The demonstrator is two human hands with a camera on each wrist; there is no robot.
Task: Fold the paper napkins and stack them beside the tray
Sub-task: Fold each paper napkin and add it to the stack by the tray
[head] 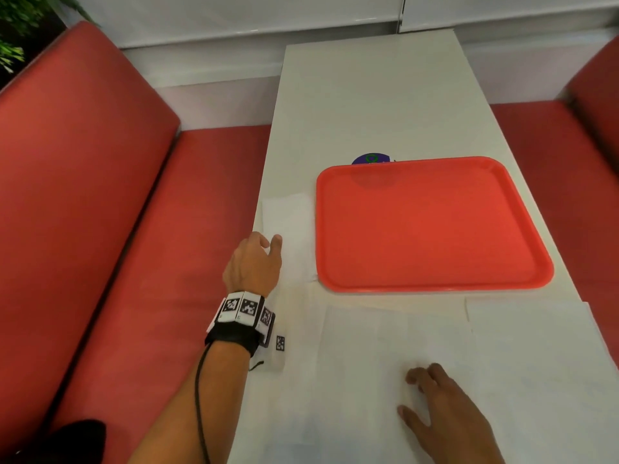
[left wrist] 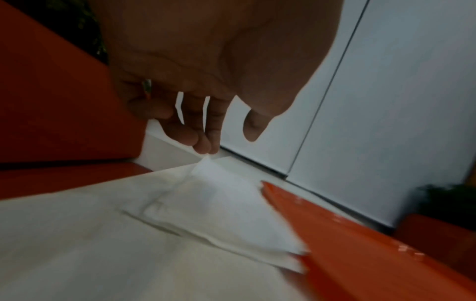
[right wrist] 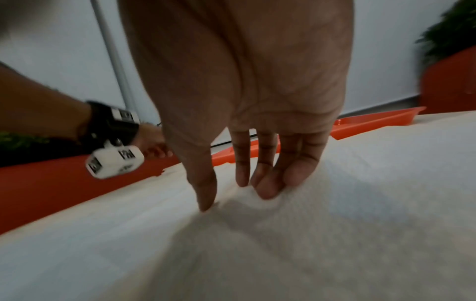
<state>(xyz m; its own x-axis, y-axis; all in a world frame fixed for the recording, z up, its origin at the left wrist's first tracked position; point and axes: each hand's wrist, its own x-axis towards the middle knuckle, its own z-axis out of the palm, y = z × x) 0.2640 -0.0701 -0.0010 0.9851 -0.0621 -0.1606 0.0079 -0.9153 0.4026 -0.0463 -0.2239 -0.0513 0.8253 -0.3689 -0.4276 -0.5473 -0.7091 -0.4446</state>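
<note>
Two hands out, left hand slack-fingered over folded napkins beside tray, right hand flat, pressing an unfolded napkin.

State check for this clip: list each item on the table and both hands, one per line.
Tray: flat on table, nothing on it.
Folded napkins: stacked left of tray.
Unfolded napkin: spread flat, near edge of table.
Left hand: over the stack, fingertips at its corner, no grip visible.
Right hand: fingers straight, pressing the unfolded napkin.
</note>
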